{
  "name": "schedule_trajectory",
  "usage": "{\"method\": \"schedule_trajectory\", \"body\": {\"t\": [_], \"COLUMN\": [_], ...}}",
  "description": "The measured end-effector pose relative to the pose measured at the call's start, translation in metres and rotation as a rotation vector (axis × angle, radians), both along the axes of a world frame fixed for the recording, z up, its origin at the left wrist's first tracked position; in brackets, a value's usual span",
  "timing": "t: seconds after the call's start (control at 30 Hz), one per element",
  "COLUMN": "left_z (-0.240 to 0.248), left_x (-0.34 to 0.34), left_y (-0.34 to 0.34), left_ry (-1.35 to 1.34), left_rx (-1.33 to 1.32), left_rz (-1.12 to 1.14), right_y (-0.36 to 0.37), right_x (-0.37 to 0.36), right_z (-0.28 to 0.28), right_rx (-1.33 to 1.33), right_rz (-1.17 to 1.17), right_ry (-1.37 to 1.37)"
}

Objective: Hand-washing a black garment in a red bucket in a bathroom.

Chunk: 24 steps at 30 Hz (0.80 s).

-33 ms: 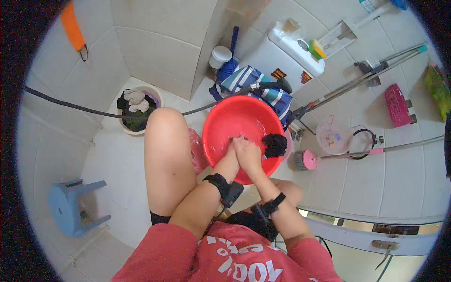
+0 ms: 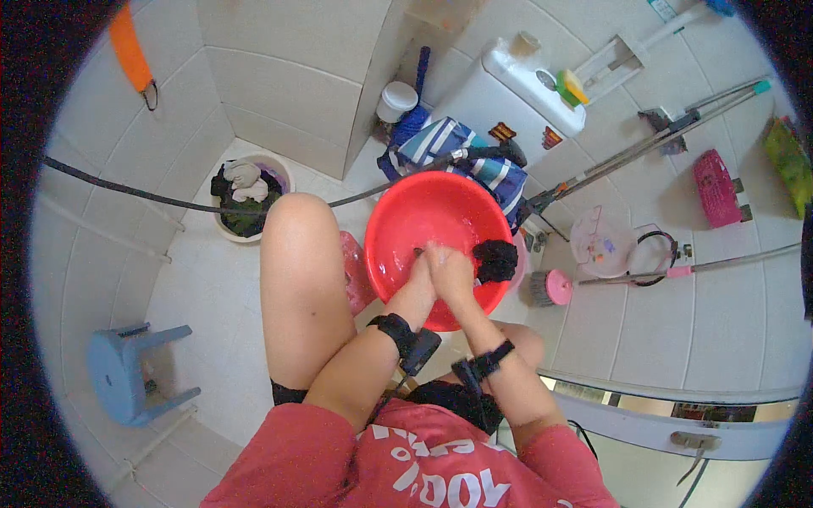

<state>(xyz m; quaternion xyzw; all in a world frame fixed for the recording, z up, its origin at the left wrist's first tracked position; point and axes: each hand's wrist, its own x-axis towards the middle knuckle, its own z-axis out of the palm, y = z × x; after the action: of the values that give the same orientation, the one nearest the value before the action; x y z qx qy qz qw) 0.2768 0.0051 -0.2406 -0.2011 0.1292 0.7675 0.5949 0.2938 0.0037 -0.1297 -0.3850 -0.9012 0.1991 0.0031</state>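
Note:
A red basin (image 2: 406,212) with some water stands on the tiled floor in front of my bare left knee. My left hand (image 2: 417,273) and my right hand (image 2: 455,275) are pressed together inside it, low in the water near its front wall. A bunched black cloth (image 2: 496,259) lies against the basin's right rim, touching my right hand, which seems closed on its end. What lies between the palms is hidden. Both wrists wear black straps.
A blue stool (image 2: 131,372) stands at the left. A white bucket of clothes (image 2: 248,196) sits behind my knee, with a black hose (image 2: 152,196) running past it. A striped bag (image 2: 461,152), a pink brush (image 2: 555,288) and long mop handles (image 2: 652,140) crowd the basin's far and right sides.

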Motion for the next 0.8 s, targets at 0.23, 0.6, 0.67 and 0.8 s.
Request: {"method": "schedule_trajectory", "body": {"t": [0.23, 0.6, 0.67, 0.8], "left_z": [-0.043, -0.04, -0.072, -0.013], "left_x": [-0.02, 0.005, -0.014, -0.008], "left_y": [-0.025, -0.005, -0.02, -0.02], "left_ry": [0.095, -0.055, 0.153, 0.069], "left_rx": [0.119, -0.159, 0.356, -0.062], "left_rz": [0.036, -0.028, 0.049, -0.139], "right_y": [-0.018, 0.02, -0.021, 0.001], "right_x": [-0.018, -0.009, -0.02, 0.002], "right_z": [-0.013, -0.03, -0.015, -0.012], "right_rx": [0.034, 0.128, 0.057, 0.132], "right_rz": [-0.14, -0.203, -0.083, -0.132], "right_ry": [0.229, 0.128, 0.119, 0.074]}}
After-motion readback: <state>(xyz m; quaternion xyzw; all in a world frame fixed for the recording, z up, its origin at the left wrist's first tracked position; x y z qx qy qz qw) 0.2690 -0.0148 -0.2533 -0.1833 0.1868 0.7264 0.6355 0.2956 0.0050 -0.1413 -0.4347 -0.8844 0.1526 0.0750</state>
